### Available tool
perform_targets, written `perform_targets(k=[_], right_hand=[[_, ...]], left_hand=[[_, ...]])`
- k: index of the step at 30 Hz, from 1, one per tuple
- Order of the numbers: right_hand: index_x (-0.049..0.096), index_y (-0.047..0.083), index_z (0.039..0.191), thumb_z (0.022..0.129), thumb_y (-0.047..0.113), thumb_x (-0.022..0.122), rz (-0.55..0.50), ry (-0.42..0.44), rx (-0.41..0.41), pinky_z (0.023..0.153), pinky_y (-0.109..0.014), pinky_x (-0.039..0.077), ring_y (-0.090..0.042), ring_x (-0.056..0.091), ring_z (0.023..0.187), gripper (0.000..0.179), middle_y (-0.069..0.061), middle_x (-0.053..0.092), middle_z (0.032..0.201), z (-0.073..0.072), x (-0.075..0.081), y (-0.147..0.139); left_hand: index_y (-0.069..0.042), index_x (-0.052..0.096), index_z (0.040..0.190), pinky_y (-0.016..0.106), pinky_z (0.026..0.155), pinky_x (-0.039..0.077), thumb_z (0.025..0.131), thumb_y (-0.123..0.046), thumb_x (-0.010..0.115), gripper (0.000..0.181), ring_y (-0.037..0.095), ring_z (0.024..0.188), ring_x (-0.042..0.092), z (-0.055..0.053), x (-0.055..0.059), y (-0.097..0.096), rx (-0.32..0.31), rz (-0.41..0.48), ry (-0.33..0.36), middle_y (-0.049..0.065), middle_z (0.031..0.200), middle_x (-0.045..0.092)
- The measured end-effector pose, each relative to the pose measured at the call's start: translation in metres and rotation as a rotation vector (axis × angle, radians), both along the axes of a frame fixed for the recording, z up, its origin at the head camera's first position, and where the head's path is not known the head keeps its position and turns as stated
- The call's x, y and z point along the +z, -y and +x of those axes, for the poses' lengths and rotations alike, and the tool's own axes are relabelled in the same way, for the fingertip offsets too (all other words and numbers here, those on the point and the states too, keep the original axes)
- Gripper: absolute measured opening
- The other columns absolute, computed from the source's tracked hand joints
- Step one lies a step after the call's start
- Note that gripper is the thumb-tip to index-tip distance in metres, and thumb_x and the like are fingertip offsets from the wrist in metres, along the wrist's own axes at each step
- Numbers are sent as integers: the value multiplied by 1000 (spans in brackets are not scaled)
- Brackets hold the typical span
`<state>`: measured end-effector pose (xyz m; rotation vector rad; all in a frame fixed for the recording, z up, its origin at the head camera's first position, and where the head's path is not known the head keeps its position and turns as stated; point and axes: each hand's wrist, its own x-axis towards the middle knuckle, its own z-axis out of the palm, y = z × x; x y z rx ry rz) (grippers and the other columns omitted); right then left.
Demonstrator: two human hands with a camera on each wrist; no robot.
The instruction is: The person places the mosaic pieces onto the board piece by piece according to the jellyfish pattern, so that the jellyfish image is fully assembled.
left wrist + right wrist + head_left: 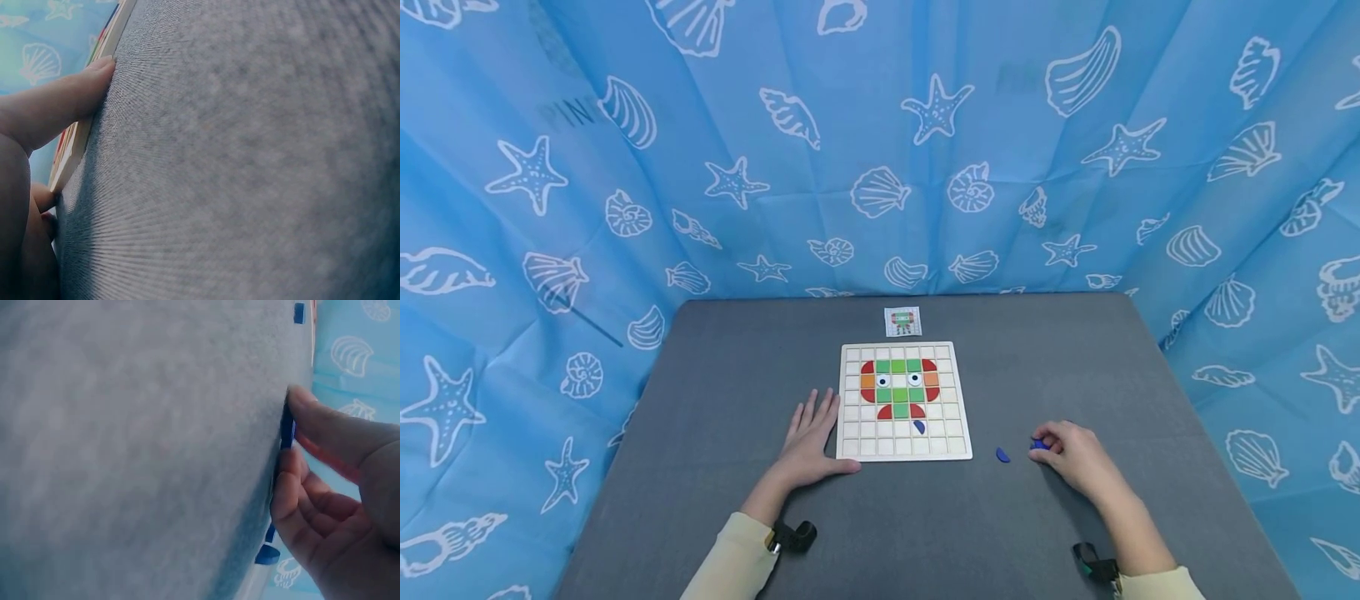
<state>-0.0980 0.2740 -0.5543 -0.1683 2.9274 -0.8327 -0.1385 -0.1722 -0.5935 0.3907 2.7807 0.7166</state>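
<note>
A square pale board (865, 446) with a grid lies mid-table, bearing a figure of green, red and orange tiles with two eye tiles. One dark blue rounded tile (919, 427) sits below the figure. My left hand (807, 442) rests at the board's lower left corner, its fingers along the left side and its thumb (94, 81) against the front edge. To the right, my right hand (1075, 458) pinches a blue piece (287, 428) at the table surface, between thumb and fingertips; its full shape is hidden. Another blue rounded tile (1003, 455) lies between board and right hand.
A small pattern card (902, 322) showing a similar figure lies behind the board. More blue pieces (269, 554) are beside the right hand's fingers in the right wrist view. A blue curtain (820, 208) with white sea shapes hangs around the grey table (745, 358).
</note>
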Motion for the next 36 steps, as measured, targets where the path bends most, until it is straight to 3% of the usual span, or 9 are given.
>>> perform_targets(k=[6, 13, 20, 31, 36], right_hand=[[71, 5, 100, 88, 24, 80, -6, 21, -3, 64, -31, 47, -10, 56, 71, 24, -1, 64, 83, -6, -1, -2], [71, 2, 110, 84, 0, 78, -39, 128, 76, 65, -31, 47, -13, 55, 78, 27, -3, 63, 91, -5, 9, -11], [72, 4, 96, 87, 4, 76, 17, 38, 75, 63, -32, 47, -11, 56, 73, 10, 2, 64, 81, -8, 4, -9], [73, -8, 104, 95, 1, 63, -9, 77, -75, 63, -37, 57, -14, 69, 70, 16, -12, 75, 86, -9, 7, -9], [73, -4, 110, 92, 2, 69, 21, 32, -46, 63, -38, 55, -16, 67, 73, 19, -9, 73, 88, -9, 6, -13]], left_hand=[[-15, 10, 164, 55, 125, -2, 71, -77, 73, 128, 30, 157, -10, -1, -2, 1, -14, 1, -16, 5, 171, 4], [-15, 10, 164, 56, 125, -2, 72, -74, 75, 128, 31, 157, -10, 0, -5, 3, -23, 22, -28, 5, 171, 4], [-12, 13, 164, 57, 124, 0, 71, -72, 77, 127, 34, 157, -6, 0, -4, 2, -19, 40, -49, 8, 171, 7], [-15, 11, 164, 55, 125, -1, 71, -77, 73, 128, 31, 158, -9, -1, -6, 3, -12, 18, -35, 5, 171, 5], [-15, 10, 164, 55, 125, -2, 71, -78, 72, 128, 30, 157, -10, -1, -6, 3, -16, 11, -29, 4, 171, 4]])
